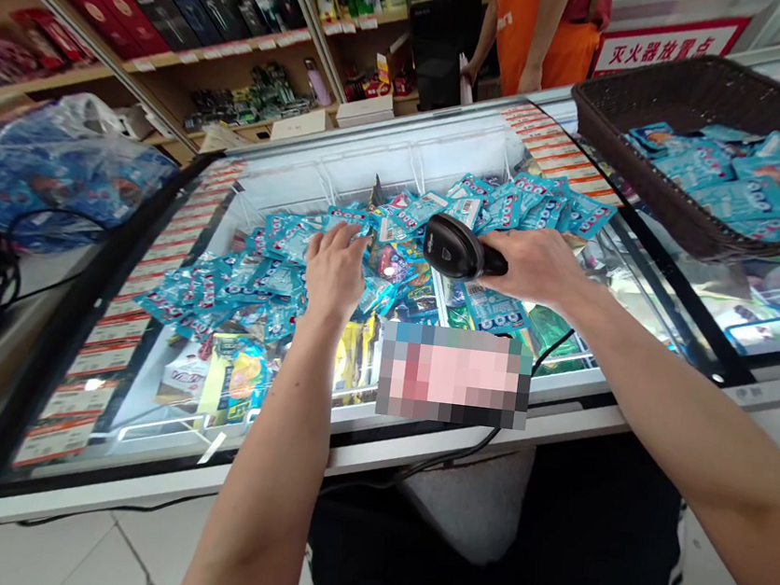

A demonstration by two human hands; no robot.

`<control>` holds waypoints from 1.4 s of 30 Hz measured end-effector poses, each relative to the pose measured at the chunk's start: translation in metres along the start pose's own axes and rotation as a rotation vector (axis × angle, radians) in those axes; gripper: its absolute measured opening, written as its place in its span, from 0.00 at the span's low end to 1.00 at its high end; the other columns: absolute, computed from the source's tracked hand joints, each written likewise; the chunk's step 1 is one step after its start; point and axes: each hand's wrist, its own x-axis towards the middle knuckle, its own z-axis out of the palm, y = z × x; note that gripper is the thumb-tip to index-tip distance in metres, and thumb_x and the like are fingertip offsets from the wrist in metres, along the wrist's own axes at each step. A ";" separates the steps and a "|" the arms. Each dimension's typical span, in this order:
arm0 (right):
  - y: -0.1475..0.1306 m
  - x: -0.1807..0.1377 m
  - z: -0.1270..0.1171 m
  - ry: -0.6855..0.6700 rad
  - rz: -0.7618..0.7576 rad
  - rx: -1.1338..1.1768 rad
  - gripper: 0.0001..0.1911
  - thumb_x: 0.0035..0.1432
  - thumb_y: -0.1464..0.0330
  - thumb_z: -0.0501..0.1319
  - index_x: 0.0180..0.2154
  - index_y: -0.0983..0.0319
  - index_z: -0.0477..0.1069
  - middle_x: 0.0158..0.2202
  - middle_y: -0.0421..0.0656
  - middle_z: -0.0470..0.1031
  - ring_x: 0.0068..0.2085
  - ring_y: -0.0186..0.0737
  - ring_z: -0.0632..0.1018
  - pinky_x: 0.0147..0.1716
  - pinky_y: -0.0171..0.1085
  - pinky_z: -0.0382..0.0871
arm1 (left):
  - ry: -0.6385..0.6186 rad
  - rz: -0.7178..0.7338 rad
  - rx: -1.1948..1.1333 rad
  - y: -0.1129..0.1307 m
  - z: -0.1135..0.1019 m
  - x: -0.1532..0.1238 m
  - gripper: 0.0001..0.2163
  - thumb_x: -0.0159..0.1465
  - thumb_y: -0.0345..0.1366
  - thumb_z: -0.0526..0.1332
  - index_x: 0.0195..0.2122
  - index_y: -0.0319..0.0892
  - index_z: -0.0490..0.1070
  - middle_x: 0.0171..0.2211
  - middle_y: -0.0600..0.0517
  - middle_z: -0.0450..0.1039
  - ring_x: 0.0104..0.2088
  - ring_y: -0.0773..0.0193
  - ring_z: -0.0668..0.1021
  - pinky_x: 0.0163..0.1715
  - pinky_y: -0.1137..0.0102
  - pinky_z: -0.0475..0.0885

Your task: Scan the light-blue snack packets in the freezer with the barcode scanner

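My right hand [534, 264] is wrapped round the handle of a black barcode scanner [452, 246]. The scanner's head points left, above blue packets with printed barcodes. To the left, my left hand [335, 267] reaches palm down over the heap of small blue packets [263, 264], its fingers apart and bent at the tips. Those fingertips are at a blue packet [348, 217]; whether they press on it is hidden. More blue packets [531, 201] lie in a pile beyond the scanner. All of these lie on the glass top of a display freezer [292, 164].
A dark woven basket [660, 206] with more blue packets stands at the right. At the left is a clear plastic bag [59, 166] of blue packets. A person in an orange apron [511, 29] stands behind the freezer. A black cable [463, 451] hangs along its front edge.
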 end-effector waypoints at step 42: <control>0.001 0.001 0.001 -0.004 0.008 0.000 0.18 0.54 0.57 0.59 0.43 0.60 0.75 0.35 0.44 0.80 0.34 0.43 0.76 0.29 0.37 0.55 | 0.219 -0.284 -0.980 0.007 0.018 0.025 0.19 0.54 0.36 0.62 0.48 0.44 0.66 0.32 0.53 0.74 0.30 0.67 0.77 0.35 0.70 0.73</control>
